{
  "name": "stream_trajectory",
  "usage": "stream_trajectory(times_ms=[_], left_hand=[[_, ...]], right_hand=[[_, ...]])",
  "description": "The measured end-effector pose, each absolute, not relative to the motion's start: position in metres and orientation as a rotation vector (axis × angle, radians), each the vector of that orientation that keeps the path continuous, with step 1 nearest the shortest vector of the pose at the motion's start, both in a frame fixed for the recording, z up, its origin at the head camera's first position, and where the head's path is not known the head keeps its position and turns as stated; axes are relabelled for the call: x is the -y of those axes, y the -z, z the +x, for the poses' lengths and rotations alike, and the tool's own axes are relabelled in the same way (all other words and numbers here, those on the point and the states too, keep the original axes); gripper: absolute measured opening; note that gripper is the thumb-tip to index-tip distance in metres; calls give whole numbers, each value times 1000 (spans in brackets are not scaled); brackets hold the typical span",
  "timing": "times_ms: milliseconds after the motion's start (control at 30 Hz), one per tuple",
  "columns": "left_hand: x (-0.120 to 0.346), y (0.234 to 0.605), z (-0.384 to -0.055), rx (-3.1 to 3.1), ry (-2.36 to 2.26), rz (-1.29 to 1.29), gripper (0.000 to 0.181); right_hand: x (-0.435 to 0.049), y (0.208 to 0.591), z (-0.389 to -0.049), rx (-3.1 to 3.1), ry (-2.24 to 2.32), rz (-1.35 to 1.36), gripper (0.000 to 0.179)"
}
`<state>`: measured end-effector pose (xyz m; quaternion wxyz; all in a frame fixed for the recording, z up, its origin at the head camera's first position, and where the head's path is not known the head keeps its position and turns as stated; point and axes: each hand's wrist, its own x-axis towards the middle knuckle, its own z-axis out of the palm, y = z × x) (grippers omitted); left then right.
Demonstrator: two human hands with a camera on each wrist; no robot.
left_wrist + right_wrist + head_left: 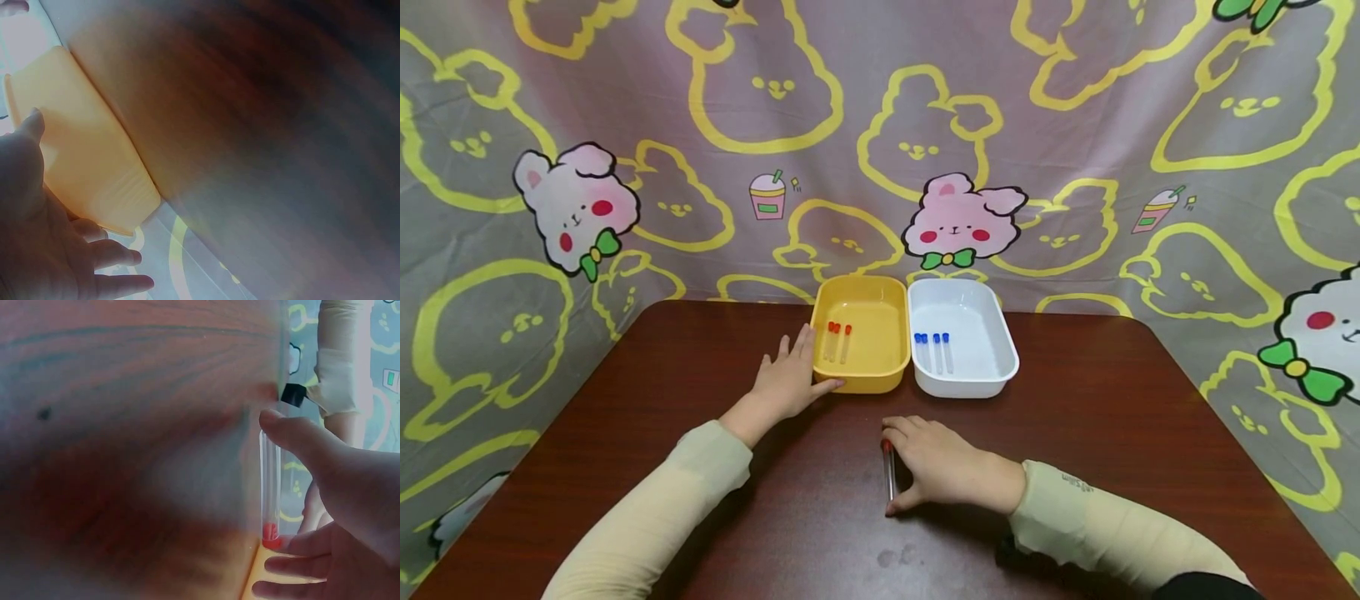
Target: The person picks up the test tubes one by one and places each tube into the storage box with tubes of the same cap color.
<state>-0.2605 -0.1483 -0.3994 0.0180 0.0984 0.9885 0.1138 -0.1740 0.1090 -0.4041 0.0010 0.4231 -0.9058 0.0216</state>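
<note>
My left hand [784, 385] rests with its fingers straight against the left side of a yellow tray [883, 367], its thumb along the near wall; the left wrist view shows the tray's outer wall [94, 144] beside the thumb. Three red-capped test tubes [846, 343] lie inside that tray. Closer to me, the right hand [951, 467] pinches a clear test tube [890, 477] lengthwise. Its thumb is at the plain end and a finger at the red cap [271, 532]. Whether this tube touches the table is hard to tell.
A white tray [988, 354] stands just right of the yellow one, with several blue-capped test tubes [937, 357] inside. The dark wooden table [790, 517] carries both trays. Behind it hangs a patterned curtain [842, 167].
</note>
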Motion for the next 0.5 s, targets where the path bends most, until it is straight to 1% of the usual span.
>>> stream_trajectory(times_ms=[200,500], left_hand=[[148,399,-260,-3064,-345,307,111],[148,399,-260,-3058,-332,300,110]], right_hand=[[-111,395,-180,2802,-104,1347,95],[-116,379,-188,2776,-161,1326,96]])
